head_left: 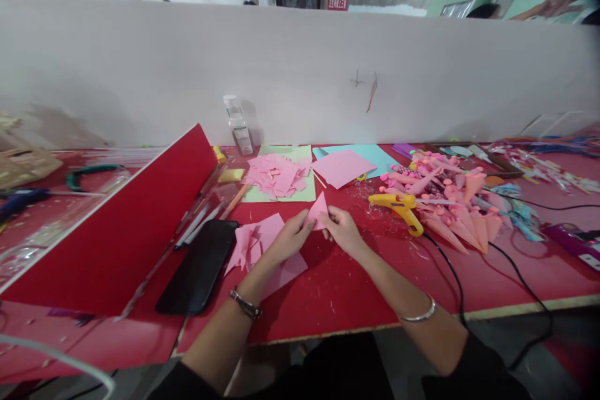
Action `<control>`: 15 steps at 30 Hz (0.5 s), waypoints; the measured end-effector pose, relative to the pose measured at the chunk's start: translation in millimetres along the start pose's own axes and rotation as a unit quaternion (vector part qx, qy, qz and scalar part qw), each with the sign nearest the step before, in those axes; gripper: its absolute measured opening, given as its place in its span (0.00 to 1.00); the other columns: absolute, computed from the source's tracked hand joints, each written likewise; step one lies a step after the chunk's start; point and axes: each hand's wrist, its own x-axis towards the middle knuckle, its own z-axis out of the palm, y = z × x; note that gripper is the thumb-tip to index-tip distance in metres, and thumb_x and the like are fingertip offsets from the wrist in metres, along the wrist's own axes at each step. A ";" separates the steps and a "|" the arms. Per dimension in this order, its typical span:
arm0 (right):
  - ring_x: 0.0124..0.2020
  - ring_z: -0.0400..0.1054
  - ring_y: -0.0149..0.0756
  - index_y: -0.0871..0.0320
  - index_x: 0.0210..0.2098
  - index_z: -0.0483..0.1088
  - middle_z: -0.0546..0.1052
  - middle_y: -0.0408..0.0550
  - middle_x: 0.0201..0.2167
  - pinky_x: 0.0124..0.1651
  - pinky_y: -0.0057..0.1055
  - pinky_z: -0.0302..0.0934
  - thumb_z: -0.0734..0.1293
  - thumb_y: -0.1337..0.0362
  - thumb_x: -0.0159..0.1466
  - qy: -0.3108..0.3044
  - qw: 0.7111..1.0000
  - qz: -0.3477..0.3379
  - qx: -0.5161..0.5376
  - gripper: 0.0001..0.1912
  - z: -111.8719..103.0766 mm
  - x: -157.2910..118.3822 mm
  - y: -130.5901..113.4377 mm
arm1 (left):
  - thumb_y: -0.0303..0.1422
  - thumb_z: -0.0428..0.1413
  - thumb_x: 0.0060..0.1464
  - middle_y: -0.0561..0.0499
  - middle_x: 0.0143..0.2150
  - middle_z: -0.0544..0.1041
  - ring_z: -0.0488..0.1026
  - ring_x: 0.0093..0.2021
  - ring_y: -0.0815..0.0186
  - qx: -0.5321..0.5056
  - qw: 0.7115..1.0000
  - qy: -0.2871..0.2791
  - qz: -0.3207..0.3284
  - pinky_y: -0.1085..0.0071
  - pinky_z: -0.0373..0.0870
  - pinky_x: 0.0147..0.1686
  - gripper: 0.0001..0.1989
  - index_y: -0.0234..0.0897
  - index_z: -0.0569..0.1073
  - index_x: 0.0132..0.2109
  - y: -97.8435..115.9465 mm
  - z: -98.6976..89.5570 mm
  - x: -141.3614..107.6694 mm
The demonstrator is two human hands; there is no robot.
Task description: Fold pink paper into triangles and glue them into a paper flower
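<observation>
Both of my hands grip one small pink paper piece that comes to a point at the top. My left hand pinches its left side, and my right hand pinches the lower right. Below my left hand lie pink paper sheets with cut strips on them. Beyond my hands, a pile of pink paper scraps rests on a pale green sheet. A larger pink sheet overlaps blue paper.
To the right, a yellow glue gun lies against a heap of pink paper cones, its black cord trailing off the table edge. At left are a black phone, pens and an upright red board. A bottle stands by the partition.
</observation>
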 end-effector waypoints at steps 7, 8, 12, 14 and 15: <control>0.13 0.55 0.23 0.59 0.24 0.59 0.61 0.36 0.11 0.17 0.21 0.50 0.58 0.57 0.58 -0.028 1.000 -0.001 -0.006 0.12 0.5 0.2 2.0 | 0.39 0.42 0.55 0.56 0.25 0.61 0.58 0.26 0.71 0.004 1.000 0.002 -0.012 0.74 0.58 0.27 0.12 0.36 0.58 0.28 -3.3 -1.2 0.1; 0.13 0.55 0.23 0.59 0.24 0.59 0.61 0.36 0.11 0.17 0.21 0.50 0.58 0.56 0.59 -0.028 1.000 -0.002 -0.012 0.13 0.6 0.2 2.3 | 0.39 0.42 0.55 0.56 0.25 0.61 0.58 0.26 0.71 0.005 1.000 0.004 -0.014 0.74 0.58 0.27 0.12 0.36 0.58 0.28 -3.1 -1.3 0.3; 0.11 0.52 0.23 0.58 0.26 0.59 0.59 0.35 0.10 0.16 0.21 0.48 0.56 0.54 0.60 -0.029 0.999 -0.003 -0.033 0.14 1.2 -0.9 2.4 | 0.38 0.41 0.56 0.56 0.25 0.61 0.58 0.26 0.71 0.000 1.000 0.011 -0.014 0.74 0.58 0.27 0.12 0.36 0.59 0.28 -2.2 -0.2 1.3; 0.11 0.52 0.23 0.58 0.24 0.58 0.58 0.34 0.09 0.16 0.21 0.47 0.55 0.54 0.60 -0.026 0.999 0.002 -0.042 0.15 1.8 -1.7 1.0 | 0.38 0.41 0.56 0.56 0.25 0.61 0.58 0.26 0.71 -0.007 1.000 0.018 -0.010 0.75 0.57 0.27 0.13 0.35 0.60 0.29 -1.8 0.6 1.8; 0.10 0.51 0.23 0.58 0.23 0.57 0.58 0.34 0.08 0.15 0.21 0.46 0.55 0.53 0.60 -0.024 0.999 0.006 -0.045 0.16 2.1 -2.1 0.0 | 0.38 0.41 0.56 0.56 0.24 0.60 0.58 0.26 0.71 -0.009 1.000 0.023 -0.009 0.75 0.57 0.27 0.13 0.35 0.60 0.28 -1.5 0.9 1.9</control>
